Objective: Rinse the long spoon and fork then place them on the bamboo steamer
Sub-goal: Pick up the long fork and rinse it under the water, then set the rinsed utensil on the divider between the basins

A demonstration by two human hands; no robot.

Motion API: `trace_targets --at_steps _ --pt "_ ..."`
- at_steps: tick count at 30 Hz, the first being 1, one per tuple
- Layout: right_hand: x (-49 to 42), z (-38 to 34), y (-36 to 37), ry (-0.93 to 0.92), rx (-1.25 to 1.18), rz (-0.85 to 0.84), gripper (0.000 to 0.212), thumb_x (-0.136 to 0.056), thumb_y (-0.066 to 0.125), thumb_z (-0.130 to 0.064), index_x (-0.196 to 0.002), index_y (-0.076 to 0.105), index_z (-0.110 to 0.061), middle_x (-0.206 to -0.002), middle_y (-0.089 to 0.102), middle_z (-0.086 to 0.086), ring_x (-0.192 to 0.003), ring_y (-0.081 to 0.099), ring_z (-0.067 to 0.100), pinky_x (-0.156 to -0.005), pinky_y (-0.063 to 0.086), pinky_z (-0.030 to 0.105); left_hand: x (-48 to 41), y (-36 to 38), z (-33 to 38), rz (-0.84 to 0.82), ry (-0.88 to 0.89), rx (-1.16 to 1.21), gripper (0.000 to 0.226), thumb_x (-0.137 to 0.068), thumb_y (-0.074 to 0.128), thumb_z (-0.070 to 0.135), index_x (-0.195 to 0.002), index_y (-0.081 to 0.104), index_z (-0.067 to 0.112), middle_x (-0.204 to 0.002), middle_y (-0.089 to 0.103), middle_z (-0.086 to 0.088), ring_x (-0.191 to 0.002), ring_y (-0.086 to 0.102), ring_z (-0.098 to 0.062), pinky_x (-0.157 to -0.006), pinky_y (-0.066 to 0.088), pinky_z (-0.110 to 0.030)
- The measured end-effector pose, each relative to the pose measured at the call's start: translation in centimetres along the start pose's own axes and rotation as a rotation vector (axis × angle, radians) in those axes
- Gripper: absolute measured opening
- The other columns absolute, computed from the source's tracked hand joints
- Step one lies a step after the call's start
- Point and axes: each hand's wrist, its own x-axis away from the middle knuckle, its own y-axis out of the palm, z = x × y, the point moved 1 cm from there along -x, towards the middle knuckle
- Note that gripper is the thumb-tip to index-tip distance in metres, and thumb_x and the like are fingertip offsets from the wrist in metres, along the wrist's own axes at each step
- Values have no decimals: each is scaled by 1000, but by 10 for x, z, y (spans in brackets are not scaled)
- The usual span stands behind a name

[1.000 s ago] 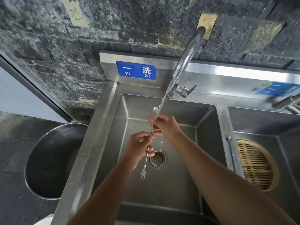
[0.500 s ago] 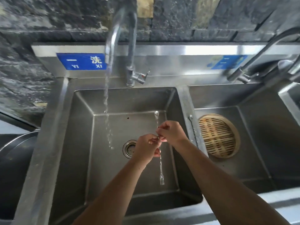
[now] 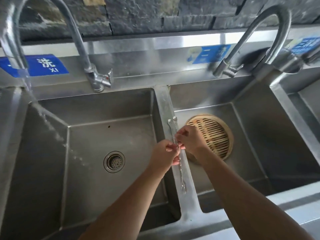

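Note:
A long thin metal fork (image 3: 181, 172) is pinched by both my hands, its tines pointing toward me. My left hand (image 3: 165, 154) grips the middle of the shaft. My right hand (image 3: 190, 139) holds it slightly higher. The fork hangs over the steel divider (image 3: 164, 104) between the two basins. Two small rounded metal ends (image 3: 172, 120) show beyond my fingers. One seems to belong to a second slim utensil, the long spoon, lying along the divider; I cannot tell which. The round bamboo steamer (image 3: 215, 135) lies flat in the right basin, just right of my right hand.
The left faucet (image 3: 13, 40) runs water down the left basin's far-left wall. That basin has a round drain (image 3: 114, 161). A second faucet (image 3: 270, 32) arches over the right basin (image 3: 277, 144). A third basin edge shows at far right.
My hands carried the fork rightward, away from the running water and the left basin's drain to above the divider. The view has swung right, bringing the steamer closer.

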Motion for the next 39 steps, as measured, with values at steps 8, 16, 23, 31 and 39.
trace_targets --at_steps 8,16,23,31,39 --pt "-24 17 -3 -5 91 -48 9 -91 69 -16 -82 67 -16 -77 71 2 -71 71 18 -71 63 41 -11 31 -10 217 135 -395 26 -83 67 23 -64 50 28 -64 56 9 -61 54 5 -54 39 -11" --pt "-30 25 4 1 80 -47 8 -87 72 -17 -85 68 -10 -77 71 5 -73 70 23 -72 61 46 -16 33 -16 272 148 -542 28 -84 69 31 -67 48 24 -64 52 9 -59 47 -3 -52 31 -17" --pt "-33 28 6 3 101 -39 10 -85 73 -18 -82 67 -11 -75 71 6 -72 70 23 -71 61 46 -19 33 -21 294 104 -532 27 -83 68 36 -67 52 22 -68 59 4 -65 57 -12 -58 42 -28" --pt "-33 28 7 13 100 -52 12 -85 75 -19 -79 66 -12 -71 72 6 -64 72 20 -65 63 44 -18 32 -22 283 130 -568 39 -82 70 35 -59 40 27 -59 51 8 -55 47 -4 -49 29 -20" --pt "-29 29 6 -21 93 -36 12 -84 76 -21 -82 67 -12 -70 71 5 -65 71 21 -67 62 44 -17 32 -23 286 150 -549 42 -84 69 37 -58 38 27 -57 46 10 -53 43 -4 -49 26 -19"
